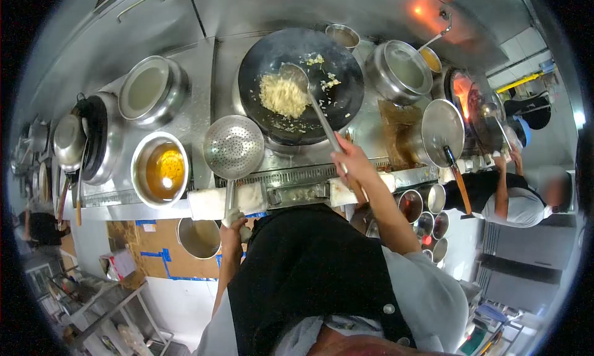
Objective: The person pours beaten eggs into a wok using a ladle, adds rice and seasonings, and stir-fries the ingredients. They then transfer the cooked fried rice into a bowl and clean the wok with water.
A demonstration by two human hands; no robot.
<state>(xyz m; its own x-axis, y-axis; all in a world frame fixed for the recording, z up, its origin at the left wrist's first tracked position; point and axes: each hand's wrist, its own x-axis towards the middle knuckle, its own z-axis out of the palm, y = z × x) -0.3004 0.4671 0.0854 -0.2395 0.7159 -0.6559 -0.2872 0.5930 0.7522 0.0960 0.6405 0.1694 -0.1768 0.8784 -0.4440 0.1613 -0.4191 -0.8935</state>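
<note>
Steam rises from a blackened wok (260,53) as a cook's right hand (352,161) works a long-handled metal ladle (322,118). The ladle's bowl lies inside the wok, touching a mound of pale yellow, crumbly food (281,99); its long axis slants from that bowl, pointing forward and left, back toward the cook at the lower right. The right hand's grip is closed around the handle above the wok's near-right edge, the bare forearm reaching forward and inward from a light sleeve.

The left hand (231,237) hangs low beside the black apron (309,275), its grip closed on a bunched pale cloth (235,218) at the end of a perforated skimmer's handle; whether the fingers also hold that handle cannot be told. The skimmer (233,147) points forward, its round head just left of the wok on the steel table (204,102). At right, a co-worker (504,198) stands near an open flame (463,93).
</note>
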